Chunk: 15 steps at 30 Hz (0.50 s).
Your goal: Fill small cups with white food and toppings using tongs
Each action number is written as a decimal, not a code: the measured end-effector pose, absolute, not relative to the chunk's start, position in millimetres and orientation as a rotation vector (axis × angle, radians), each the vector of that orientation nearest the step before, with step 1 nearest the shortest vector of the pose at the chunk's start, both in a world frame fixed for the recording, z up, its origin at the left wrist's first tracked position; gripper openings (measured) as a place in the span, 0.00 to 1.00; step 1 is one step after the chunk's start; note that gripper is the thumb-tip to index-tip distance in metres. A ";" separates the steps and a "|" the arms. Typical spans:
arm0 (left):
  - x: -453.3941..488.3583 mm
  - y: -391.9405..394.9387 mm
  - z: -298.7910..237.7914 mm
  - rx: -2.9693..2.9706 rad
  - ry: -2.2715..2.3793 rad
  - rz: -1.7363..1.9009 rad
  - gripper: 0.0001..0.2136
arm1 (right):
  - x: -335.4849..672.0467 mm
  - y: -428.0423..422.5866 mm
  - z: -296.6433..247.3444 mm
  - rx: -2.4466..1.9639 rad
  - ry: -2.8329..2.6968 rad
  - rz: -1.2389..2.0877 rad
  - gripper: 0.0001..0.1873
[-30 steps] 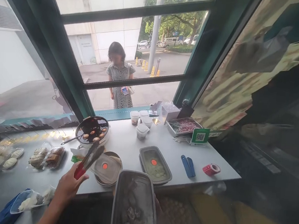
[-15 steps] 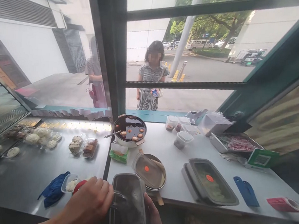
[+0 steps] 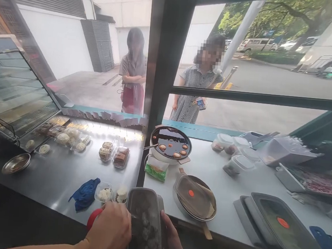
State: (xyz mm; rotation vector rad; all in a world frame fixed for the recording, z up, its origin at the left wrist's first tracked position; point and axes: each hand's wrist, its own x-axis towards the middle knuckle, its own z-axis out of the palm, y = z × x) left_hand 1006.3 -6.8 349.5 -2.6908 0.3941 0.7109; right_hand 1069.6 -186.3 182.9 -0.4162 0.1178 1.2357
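The view is split by a dark window post (image 3: 167, 62), below which two surfaces are joined: a steel counter (image 3: 62, 181) and a white tabletop (image 3: 200, 162). On the tabletop, a lidded box (image 3: 268, 213) is set at the right, a pan (image 3: 215, 216) is covered by a lid marked with an orange sticker, and a pot (image 3: 163, 154) of dark liquid is placed near the window. In front of the counters, at the lower middle, a grey container (image 3: 141, 196) is held; whether it is covered cannot be told. It is gripped along its right side by the right hand (image 3: 173, 237), whose fingers are partly hidden. The left hand (image 3: 115, 226) is closed around a red handle (image 3: 93, 218) and is brought against the container's left edge; what lies past the handle is hidden. Inside, dark lumps (image 3: 146, 225) are seen. For good handling, the container is best held level and supported from beneath, the left wrist is best kept loose, and the lumps are best gripped lightly so that none are crushed.
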 end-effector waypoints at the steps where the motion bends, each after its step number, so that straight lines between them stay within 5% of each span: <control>1: 1005.3 -5.2 346.9 -2.699 0.371 0.721 0.15 | 1070.1 -184.1 180.7 -0.422 0.128 1.237 0.36; 15: 957.1 17.4 268.6 -2.874 0.125 0.388 0.15 | 1072.5 -194.0 155.6 -0.460 0.261 1.228 0.36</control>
